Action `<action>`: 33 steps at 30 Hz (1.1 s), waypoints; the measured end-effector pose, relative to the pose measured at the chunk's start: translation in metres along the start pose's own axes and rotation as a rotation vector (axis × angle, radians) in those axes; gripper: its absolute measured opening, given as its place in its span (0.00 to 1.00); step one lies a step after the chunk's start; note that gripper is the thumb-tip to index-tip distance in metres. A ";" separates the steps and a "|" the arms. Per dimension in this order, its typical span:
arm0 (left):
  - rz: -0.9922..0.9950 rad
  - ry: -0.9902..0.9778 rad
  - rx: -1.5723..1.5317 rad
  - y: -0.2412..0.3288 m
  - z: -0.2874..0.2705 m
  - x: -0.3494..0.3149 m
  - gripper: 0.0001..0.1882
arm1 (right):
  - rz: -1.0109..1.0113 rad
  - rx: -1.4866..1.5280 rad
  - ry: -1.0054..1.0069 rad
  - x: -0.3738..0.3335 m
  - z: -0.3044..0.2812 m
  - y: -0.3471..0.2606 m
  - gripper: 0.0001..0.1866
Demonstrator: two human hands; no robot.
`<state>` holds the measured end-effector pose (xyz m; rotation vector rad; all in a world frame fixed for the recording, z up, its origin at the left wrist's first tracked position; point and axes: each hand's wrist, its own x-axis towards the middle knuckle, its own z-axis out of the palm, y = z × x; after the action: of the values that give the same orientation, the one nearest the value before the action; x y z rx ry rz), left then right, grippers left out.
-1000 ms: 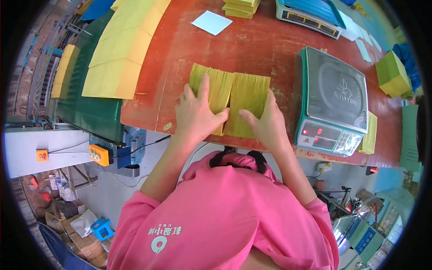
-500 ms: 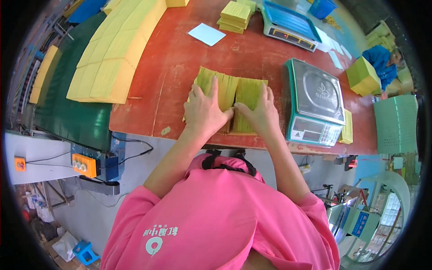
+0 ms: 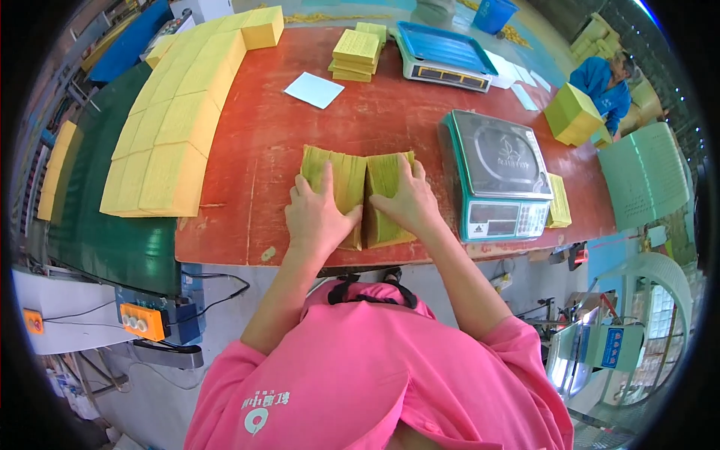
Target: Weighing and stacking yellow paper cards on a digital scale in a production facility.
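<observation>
Stacks [image 3: 347,180] on red table [image 3: 251,176], grey floor [image 3: 229,319]

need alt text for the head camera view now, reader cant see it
A person's left hand and right hand rest spread on two side-by-side stacks of yellow sheets at the front of a red table. A scale stands to the right; rows of yellow blocks line the left.

Site type: workshop, apparently a packing area. Indicators: a large red counter [image 3: 251,169] carrying a green-framed scale [image 3: 499,161] and a blue-tray scale [image 3: 444,49]; rows of yellow blocks [image 3: 171,124]; a green belt [image 3: 116,251]; and an orange button box [image 3: 142,322].
</observation>
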<state>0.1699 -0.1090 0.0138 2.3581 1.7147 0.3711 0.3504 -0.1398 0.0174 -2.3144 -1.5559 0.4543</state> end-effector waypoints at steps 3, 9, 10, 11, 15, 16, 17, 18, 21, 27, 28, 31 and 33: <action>0.001 0.026 -0.004 -0.011 -0.003 0.002 0.51 | -0.069 0.048 0.013 0.010 -0.004 0.015 0.57; -0.135 -0.101 -0.305 -0.050 -0.021 0.014 0.52 | 0.107 1.255 -0.208 0.031 -0.029 0.063 0.45; -0.136 -0.103 -0.299 -0.055 -0.022 0.016 0.52 | 0.109 1.260 -0.211 0.031 -0.028 0.068 0.45; -0.127 -0.120 -0.343 -0.060 -0.022 0.020 0.53 | 0.054 1.486 -0.271 0.033 -0.024 0.075 0.45; -0.108 -0.144 -0.754 -0.095 -0.012 0.038 0.52 | 0.137 1.694 -0.289 0.040 0.019 0.101 0.42; -0.156 -0.144 -1.075 -0.104 -0.013 0.038 0.51 | 0.193 1.518 -0.265 0.043 0.035 0.106 0.42; -0.253 -0.233 -1.232 -0.116 -0.022 0.035 0.45 | 0.117 1.395 -0.204 0.035 0.024 0.089 0.41; -0.271 -0.225 -1.214 -0.128 -0.018 0.033 0.45 | 0.119 1.410 -0.227 0.038 0.021 0.085 0.41; -0.227 -0.179 -1.859 -0.169 -0.006 0.018 0.31 | 0.061 1.226 -0.209 0.041 0.004 0.081 0.41; -0.192 -0.158 -2.272 -0.139 -0.014 0.028 0.22 | -0.219 0.408 0.405 0.010 -0.017 0.072 0.35; -0.187 -0.143 -2.262 -0.132 -0.020 0.025 0.22 | -0.291 0.414 0.465 -0.003 -0.027 0.050 0.33; -0.138 -0.170 -2.219 -0.098 -0.030 0.018 0.22 | -0.233 1.074 0.204 -0.028 -0.029 0.027 0.27; -0.131 -0.096 -2.109 -0.065 -0.024 0.015 0.23 | -0.145 1.351 -0.053 -0.035 -0.021 0.035 0.29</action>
<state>0.1082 -0.0744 0.0180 0.6017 0.4657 1.1458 0.3756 -0.1869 0.0240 -1.1251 -0.8760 1.0839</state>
